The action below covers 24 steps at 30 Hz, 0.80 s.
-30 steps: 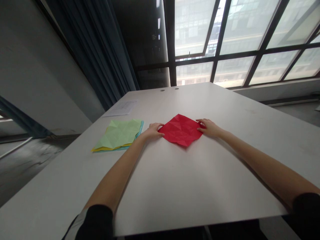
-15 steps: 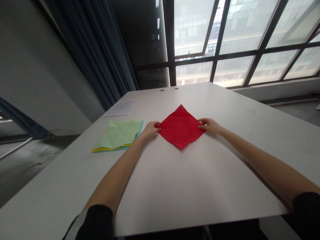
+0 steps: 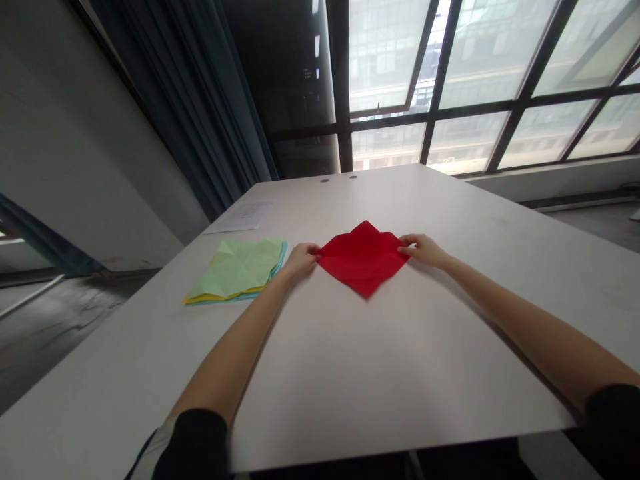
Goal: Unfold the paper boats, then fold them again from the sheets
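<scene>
**Head cam: red sheet (image 3: 364,267) pinched at both side corners, off the counter's far edge by a good stretch**

Okay so, biggest stuff first. Dark-framed windows (image 3: 475,60) fill the far right of the room, a blue curtain (image 3: 195,87) hangs to the left of them, and a plain grey wall (image 3: 75,113) slopes away further left. Big white counter (image 3: 350,380) takes up most of the rest, with a few faint scuffs toward the right.

On its left side there's a stack of creased paper (image 3: 243,267), light green on top with yellow and blue peeking out, and a printed page (image 3: 243,217) just beyond that.

Red sheet's out in the middle, right of the stack, turned like a diamond with its far edges kinked. Can't tell if the near corner touches down.

Left hand (image 3: 301,259) has the left corner between thumb and fingers, right hand (image 3: 424,251) has the right one the same way. I'd call this step a two-handed hold to control the sheet. My take: the next move calls for even, light grips, since thin paper like that probably skews or buckles easily.
</scene>
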### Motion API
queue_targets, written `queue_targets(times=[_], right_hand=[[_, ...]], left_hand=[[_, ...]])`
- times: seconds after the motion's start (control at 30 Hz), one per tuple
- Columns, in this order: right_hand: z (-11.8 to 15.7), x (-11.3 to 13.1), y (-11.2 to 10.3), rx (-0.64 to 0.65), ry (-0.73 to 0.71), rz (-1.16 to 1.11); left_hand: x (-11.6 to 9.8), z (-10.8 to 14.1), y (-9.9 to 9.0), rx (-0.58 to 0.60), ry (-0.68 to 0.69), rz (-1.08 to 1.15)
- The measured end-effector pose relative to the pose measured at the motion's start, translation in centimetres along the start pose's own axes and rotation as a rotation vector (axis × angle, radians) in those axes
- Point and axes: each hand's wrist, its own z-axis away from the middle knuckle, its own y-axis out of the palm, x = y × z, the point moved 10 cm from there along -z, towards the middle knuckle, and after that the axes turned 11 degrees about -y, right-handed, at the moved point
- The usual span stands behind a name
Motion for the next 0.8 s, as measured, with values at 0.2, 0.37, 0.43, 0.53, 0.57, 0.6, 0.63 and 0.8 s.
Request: queue_targets(times=[0.2,0.37,0.43,0.53,0.57,0.6,0.63,0.8], right_hand=[[-0.1,1.5,-0.3,-0.029,-0.145,0.098],[0.1,1.1,0.9,0.093,-0.133,0.260],[0.2,1.3,1.3,0.142,-0.123,0.341],[0.2,2.8,1.6,0.190,-0.143,0.432],[0.1,3.6,1.7,0.202,-0.157,0.451],[0.1,4.3,1.9,0.212,-0.173,0.461],[0.1,5.1,2.2,0.218,-0.187,0.463],[0.2,8.0,4.4,0.255,-0.254,0.344]], left_hand=[[0.0,0.4,-0.1,-0.038,-0.025,-0.229],[-0.7,0.7,0.3,-0.035,-0.020,-0.431],[-1.6,1.0,0.4,-0.058,0.011,-0.513],[-3.5,1.6,0.7,-0.111,0.065,-0.585],[-4.3,1.9,1.0,-0.115,0.087,-0.586],[-5.1,2.2,1.4,-0.106,0.114,-0.578],[-5.8,2.5,2.0,-0.086,0.134,-0.563],[-8.0,4.2,5.7,0.065,0.209,-0.484]])
